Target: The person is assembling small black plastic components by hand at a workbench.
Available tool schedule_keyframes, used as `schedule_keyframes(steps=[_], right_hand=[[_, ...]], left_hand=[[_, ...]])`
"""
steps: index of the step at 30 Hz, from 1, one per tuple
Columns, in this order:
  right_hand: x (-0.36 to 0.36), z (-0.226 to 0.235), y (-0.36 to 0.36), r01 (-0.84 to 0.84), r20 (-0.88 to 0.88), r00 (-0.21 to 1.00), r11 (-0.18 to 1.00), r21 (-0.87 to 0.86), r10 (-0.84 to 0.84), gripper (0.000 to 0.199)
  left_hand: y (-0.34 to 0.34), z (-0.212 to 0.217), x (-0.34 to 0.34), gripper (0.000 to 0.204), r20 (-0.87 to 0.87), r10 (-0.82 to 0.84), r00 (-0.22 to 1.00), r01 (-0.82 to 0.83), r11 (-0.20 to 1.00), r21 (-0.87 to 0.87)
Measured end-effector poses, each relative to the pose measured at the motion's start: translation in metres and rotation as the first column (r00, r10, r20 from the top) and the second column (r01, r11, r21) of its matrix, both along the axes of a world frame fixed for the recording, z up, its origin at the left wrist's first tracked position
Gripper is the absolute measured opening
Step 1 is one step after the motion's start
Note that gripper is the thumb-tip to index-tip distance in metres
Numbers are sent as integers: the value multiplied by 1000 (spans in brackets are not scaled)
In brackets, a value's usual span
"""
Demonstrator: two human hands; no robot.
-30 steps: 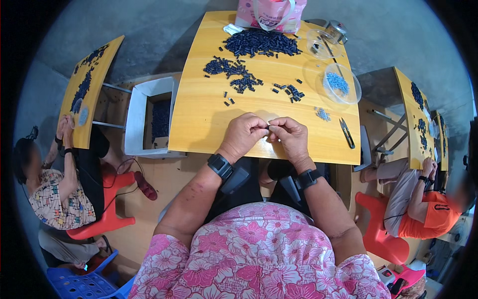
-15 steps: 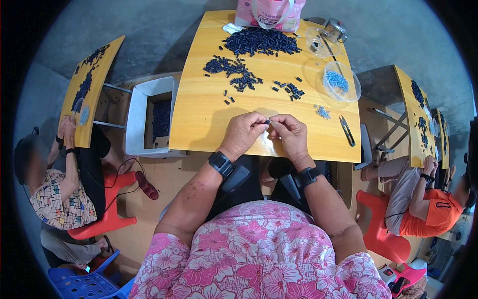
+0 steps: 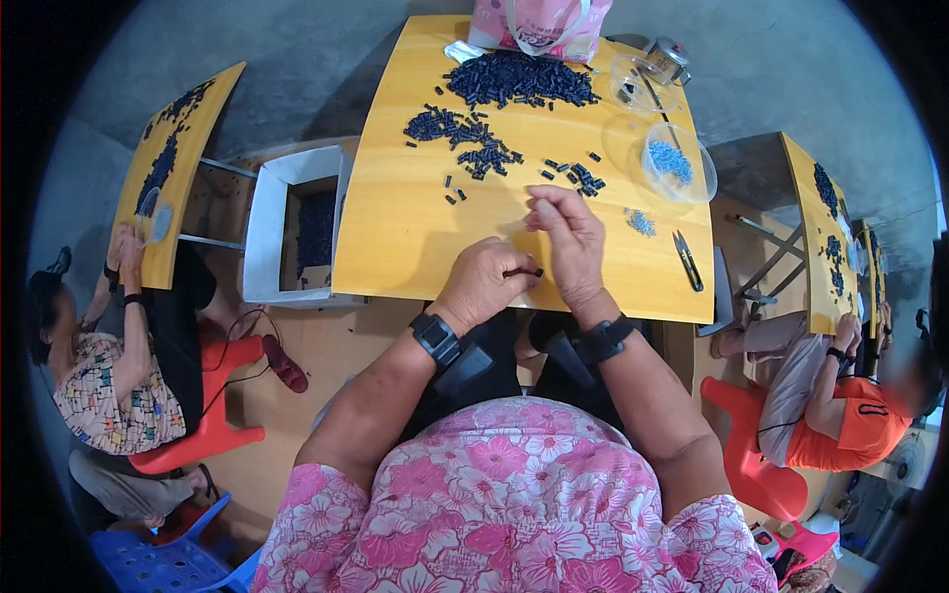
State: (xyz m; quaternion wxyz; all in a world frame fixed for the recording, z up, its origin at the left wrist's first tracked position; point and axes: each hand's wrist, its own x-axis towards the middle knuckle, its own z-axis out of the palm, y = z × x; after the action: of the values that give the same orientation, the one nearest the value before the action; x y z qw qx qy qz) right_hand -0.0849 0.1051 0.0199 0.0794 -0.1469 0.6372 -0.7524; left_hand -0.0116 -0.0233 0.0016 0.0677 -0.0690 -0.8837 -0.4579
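Separating, left hand [image 3: 484, 282] keeping black piece [image 3: 540, 273], right hand [image 3: 575, 242] moved forward

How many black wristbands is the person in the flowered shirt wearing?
2: one black wristband behind the left hand, which pinches a small dark piece, and another wristband behind the right hand. Neither is hidden.

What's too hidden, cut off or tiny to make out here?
All in the head view:
- Black piece in the left hand: mostly covered by fingers.
- Right hand: anything pinched is too small to tell.
- Pink bag: top cut by upper edge.
- Light-blue bits: shapes too tiny.
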Motion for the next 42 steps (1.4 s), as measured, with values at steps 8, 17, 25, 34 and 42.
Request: schedule_keyframes(steps=[8,17,25,34,42], right_hand=[[3,-4,-18,-19,-406,881,876,482,243,20],[1,0,-15,-51,-530,753,837,545,390,31],[-1,-10,-13,-197,-376,815,820,537,442,51],[2,-14,-15,-193,-366,825,824,532,430,57],[3,-12,-15,-210,-313,844,805,554,436,61]], left_hand=[[7,-3,3,21,120,64,991,-53,994,-93],[7,-12,5,23,86,83,993,-76,994,-79],[5,-15,5,29,208,28,978,-19,999,-45],[2,-16,10,33,184,6,983,-29,993,119],[3,-24,10,34,89,-9,996,3,997,72]])
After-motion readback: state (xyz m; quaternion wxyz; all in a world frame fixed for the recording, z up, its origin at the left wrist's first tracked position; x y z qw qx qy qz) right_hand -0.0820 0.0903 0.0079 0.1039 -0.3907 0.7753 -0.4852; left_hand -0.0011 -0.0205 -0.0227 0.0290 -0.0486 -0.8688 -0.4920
